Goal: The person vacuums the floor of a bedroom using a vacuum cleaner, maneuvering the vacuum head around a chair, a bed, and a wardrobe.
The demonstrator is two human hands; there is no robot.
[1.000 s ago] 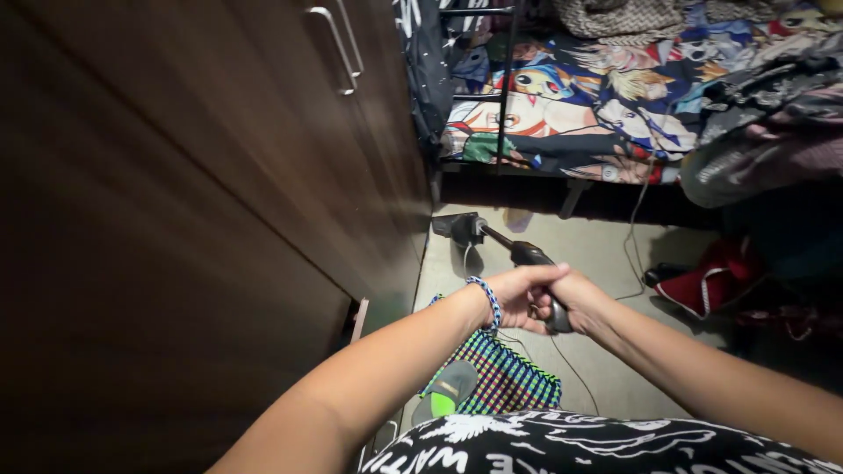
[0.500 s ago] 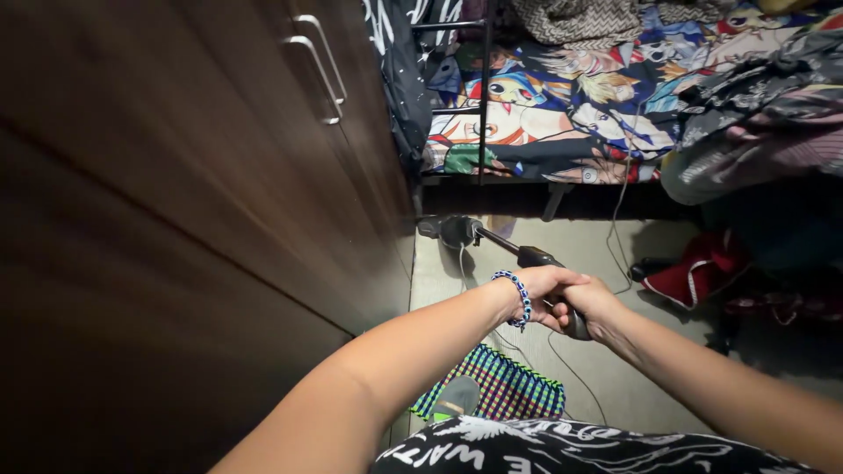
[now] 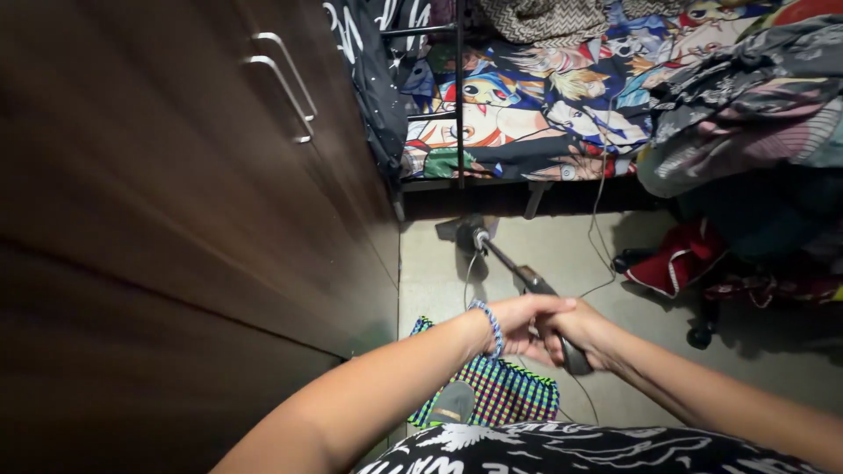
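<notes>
Both of my hands grip the dark handle [image 3: 575, 358] of a stick vacuum cleaner. My left hand [image 3: 520, 320], with a blue bead bracelet on the wrist, wraps the handle from the left. My right hand [image 3: 580, 329] clasps it from the right, fingers overlapping the left. The thin dark tube [image 3: 509, 262] runs away from my hands to the floor head [image 3: 468, 235], which rests on the pale floor near the foot of the bed. A thin cord [image 3: 599, 215] trails from the bed edge down across the floor.
A dark wooden wardrobe [image 3: 176, 219] with metal handles fills the left. A bed with a cartoon-print sheet [image 3: 527, 114] and heaped clothes [image 3: 746, 96] lies ahead. A colourful checked mat [image 3: 500, 391] and a sandal [image 3: 452, 404] lie below my arms. Red cloth [image 3: 676, 263] lies at the right.
The view has swung right and down slightly. The vacuum head has shifted a little right along the bed's foot, and my hands have dropped lower with the handle still held.
</notes>
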